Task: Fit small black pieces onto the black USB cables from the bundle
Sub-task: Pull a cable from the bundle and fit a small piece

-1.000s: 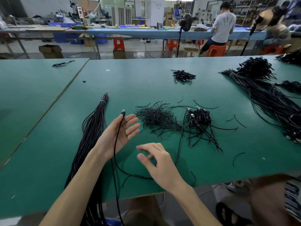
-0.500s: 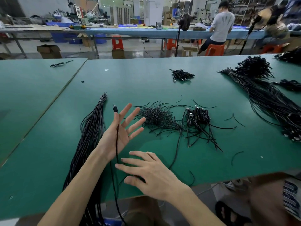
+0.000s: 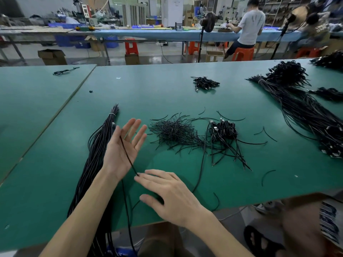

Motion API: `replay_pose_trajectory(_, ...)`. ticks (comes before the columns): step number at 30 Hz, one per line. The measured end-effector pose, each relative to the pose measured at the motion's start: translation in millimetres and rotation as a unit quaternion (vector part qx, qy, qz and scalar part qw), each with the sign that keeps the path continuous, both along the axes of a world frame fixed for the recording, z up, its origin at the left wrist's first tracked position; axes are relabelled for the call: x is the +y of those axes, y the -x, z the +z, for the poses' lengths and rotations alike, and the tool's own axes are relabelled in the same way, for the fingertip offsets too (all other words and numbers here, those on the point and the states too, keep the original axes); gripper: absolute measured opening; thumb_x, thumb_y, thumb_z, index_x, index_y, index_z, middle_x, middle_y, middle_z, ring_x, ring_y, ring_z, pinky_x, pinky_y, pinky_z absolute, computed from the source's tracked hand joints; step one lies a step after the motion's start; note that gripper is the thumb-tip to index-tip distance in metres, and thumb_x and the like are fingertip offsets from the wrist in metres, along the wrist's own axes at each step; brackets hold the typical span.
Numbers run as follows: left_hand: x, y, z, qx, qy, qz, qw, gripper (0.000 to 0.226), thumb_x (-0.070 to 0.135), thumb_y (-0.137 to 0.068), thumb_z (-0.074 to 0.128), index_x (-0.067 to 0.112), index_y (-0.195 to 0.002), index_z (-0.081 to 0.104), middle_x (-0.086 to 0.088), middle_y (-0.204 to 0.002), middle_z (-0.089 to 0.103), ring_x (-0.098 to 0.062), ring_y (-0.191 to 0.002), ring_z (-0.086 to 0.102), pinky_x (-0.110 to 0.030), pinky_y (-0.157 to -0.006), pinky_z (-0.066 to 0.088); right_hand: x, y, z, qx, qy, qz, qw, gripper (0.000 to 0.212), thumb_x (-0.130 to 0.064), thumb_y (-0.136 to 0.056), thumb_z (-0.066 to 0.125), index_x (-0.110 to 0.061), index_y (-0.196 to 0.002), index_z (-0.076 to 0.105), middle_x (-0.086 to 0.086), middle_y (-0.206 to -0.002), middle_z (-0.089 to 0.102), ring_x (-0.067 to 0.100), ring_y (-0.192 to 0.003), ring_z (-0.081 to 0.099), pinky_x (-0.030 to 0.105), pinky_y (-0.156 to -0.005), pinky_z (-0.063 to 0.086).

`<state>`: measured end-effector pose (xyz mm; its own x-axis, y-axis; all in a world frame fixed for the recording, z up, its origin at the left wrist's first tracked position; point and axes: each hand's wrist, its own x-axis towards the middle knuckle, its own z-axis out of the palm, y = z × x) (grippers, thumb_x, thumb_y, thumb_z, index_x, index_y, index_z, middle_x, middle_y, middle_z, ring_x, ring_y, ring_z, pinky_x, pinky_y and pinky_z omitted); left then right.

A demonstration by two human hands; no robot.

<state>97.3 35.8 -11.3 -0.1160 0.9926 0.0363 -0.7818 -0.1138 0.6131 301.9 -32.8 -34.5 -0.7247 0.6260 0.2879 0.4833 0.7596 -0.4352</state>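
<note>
My left hand (image 3: pixel 120 151) is palm up over the green table (image 3: pixel 167 93), fingers straight and spread. One black USB cable (image 3: pixel 128 156) lies slantwise across its palm and runs down off the table's front edge. My right hand (image 3: pixel 170 193) hovers palm down just below, fingers straight, its fingertips touching that cable near my left wrist. The tied bundle of long black cables (image 3: pixel 96 154) lies under and left of my left forearm. A heap of thin small black pieces (image 3: pixel 172 130) sits right of my left hand, beside a pile of coiled USB cables (image 3: pixel 224 128).
A large sheaf of black cables (image 3: pixel 306 112) spreads along the right side. A small coiled clump (image 3: pixel 205 83) lies farther back. Loose black strands dot the table near the front edge. A seam (image 3: pixel 74 95) splits two tables. A person (image 3: pixel 250 25) sits at a far bench.
My left hand has opened wider and shifted left, the cable now crossing its palm. My right hand has flattened and slid left, reaching the cable by my left wrist.
</note>
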Motion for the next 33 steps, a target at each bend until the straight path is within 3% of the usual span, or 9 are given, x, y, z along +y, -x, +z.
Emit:
replay_pose_trajectory(7, -1.9, 10.2, 2.7, -0.056, 0.007, 0.011, 0.998, 0.055, 0.037, -0.11, 0.035, 0.004, -0.11, 0.079, -0.006, -0.121, 0.075, -0.014, -0.115, 0.07, -0.028, -0.091, 0.059, 6.9, -1.8, 1.1, 0.165, 0.082, -0.151, 0.971, 0.039, -0.011, -0.101, 0.06, -0.028, -0.136, 0.066, -0.018, -0.137, 0.064, -0.003, -0.128, 0.053, 0.026, -0.113, 0.04)
replay_pose_trajectory(10, -3.3, 5.3, 4.5, -0.034, 0.028, 0.005, 0.999, 0.053, 0.044, -0.105, 0.041, 0.009, -0.1, 0.08, 0.003, -0.099, 0.078, -0.003, -0.08, 0.074, -0.017, -0.067, 0.058, 8.0, -3.7, 1.2, 0.207, 0.121, -0.172, 0.955, 0.033, -0.002, -0.102, 0.056, -0.022, -0.124, 0.07, -0.015, -0.121, 0.065, 0.002, -0.105, 0.064, 0.02, -0.094, 0.05)
replay_pose_trajectory(13, -7.1, 5.7, 4.2, -0.013, 0.02, -0.049, 0.999, 0.043, 0.051, -0.104, 0.041, 0.018, -0.091, 0.064, 0.013, -0.069, 0.061, -0.003, -0.038, 0.037, -0.016, -0.041, 0.032, 11.9, -8.0, 2.6, 0.249, 0.196, -0.208, 0.925, 0.029, 0.002, -0.103, 0.049, -0.022, -0.11, 0.064, -0.003, -0.105, 0.066, 0.0, -0.081, 0.066, 0.01, -0.073, 0.046)
replay_pose_trajectory(15, -8.5, 8.1, 3.1, 0.003, 0.002, -0.073, 0.997, 0.048, 0.055, -0.107, 0.034, 0.021, -0.083, 0.056, 0.011, -0.058, 0.042, -0.008, -0.037, 0.019, -0.023, -0.04, 0.021, 14.3, -8.8, 2.9, 0.262, 0.232, -0.212, 0.912, 0.027, 0.001, -0.103, 0.048, -0.023, -0.105, 0.06, 0.001, -0.098, 0.068, 0.004, -0.081, 0.067, 0.01, -0.074, 0.046)
replay_pose_trajectory(18, -7.2, 13.4, 2.6, -0.017, 0.015, -0.05, 0.999, 0.05, 0.054, -0.109, 0.03, 0.021, -0.079, 0.052, 0.009, -0.058, 0.032, -0.009, -0.039, 0.015, -0.025, -0.041, 0.02, 13.2, -5.8, 2.3, 0.232, 0.246, -0.194, 0.921, 0.028, -0.002, -0.103, 0.048, -0.028, -0.104, 0.059, -0.006, -0.094, 0.068, 0.01, -0.081, 0.065, 0.015, -0.078, 0.049)
replay_pose_trajectory(21, -2.8, 15.5, 1.4, -0.013, 0.064, 0.022, 0.998, 0.047, 0.048, -0.11, 0.032, 0.019, -0.08, 0.053, 0.011, -0.06, 0.033, -0.007, -0.042, 0.023, -0.02, -0.044, 0.024, 13.3, -4.4, 0.7, 0.221, 0.254, -0.193, 0.922, 0.03, -0.003, -0.104, 0.048, -0.031, -0.104, 0.059, -0.008, -0.093, 0.067, 0.009, -0.08, 0.062, 0.018, -0.079, 0.051)
replay_pose_trajectory(24, 1.4, 13.1, -1.3, 0.054, 0.104, 0.112, 0.987, 0.041, 0.04, -0.11, 0.039, 0.013, -0.089, 0.061, 0.008, -0.062, 0.043, -0.008, -0.047, 0.041, -0.019, -0.048, 0.04, 14.1, -5.7, 0.8, 0.24, 0.263, -0.197, 0.913, 0.031, -0.002, -0.103, 0.048, -0.031, -0.104, 0.06, -0.007, -0.092, 0.068, 0.01, -0.079, 0.062, 0.017, -0.079, 0.05)
replay_pose_trajectory(28, 1.5, 14.9, -4.1, 0.065, 0.105, 0.135, 0.983, 0.038, 0.037, -0.109, 0.044, 0.007, -0.104, 0.067, 0.007, -0.067, 0.055, -0.008, -0.058, 0.056, -0.019, -0.058, 0.052, 12.9, -7.7, 2.2, 0.263, 0.28, -0.197, 0.902, 0.029, -0.001, -0.103, 0.049, -0.027, -0.105, 0.062, -0.005, -0.093, 0.068, 0.011, -0.078, 0.063, 0.019, -0.08, 0.052)
replay_pose_trajectory(33, 0.3, 19.4, -1.8, 0.068, 0.084, 0.075, 0.991, 0.045, 0.05, -0.104, 0.042, 0.012, -0.112, 0.065, 0.012, -0.061, 0.038, -0.005, -0.042, 0.029, -0.017, -0.041, 0.03, 11.9, -7.7, 4.0, 0.272, 0.285, -0.202, 0.897, 0.024, -0.004, -0.105, 0.05, -0.024, -0.106, 0.064, -0.005, -0.094, 0.069, 0.009, -0.072, 0.061, 0.018, -0.078, 0.052)
